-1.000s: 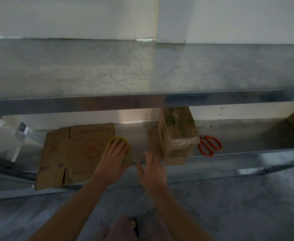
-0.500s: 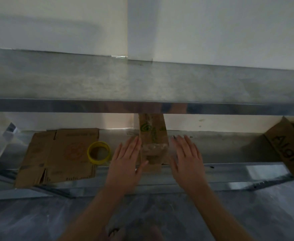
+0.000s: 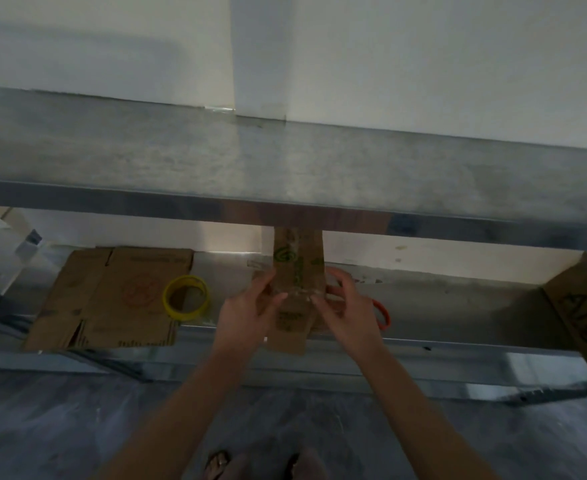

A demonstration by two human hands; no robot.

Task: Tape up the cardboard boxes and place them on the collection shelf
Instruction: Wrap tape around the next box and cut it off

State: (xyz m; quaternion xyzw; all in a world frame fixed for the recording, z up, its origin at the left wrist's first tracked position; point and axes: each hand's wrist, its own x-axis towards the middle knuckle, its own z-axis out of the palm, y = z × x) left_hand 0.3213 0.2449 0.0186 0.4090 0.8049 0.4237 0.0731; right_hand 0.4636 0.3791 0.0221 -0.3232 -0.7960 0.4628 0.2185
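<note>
Gripping box [image 3: 297, 271] on 2 sides: left hand [image 3: 247, 317] and right hand [image 3: 349, 311] curled round it, upright on lower shelf [image 3: 458, 299] between tape [image 3: 186, 296] and scissors [image 3: 384, 315]. Squeeze evenly, thumbs light on its front; slide out low, clear of upper shelf [image 3: 285, 168], without crushing it.

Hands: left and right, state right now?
Left hand: grips the cardboard box by its left side.
Right hand: grips the same box by its right side.
</note>
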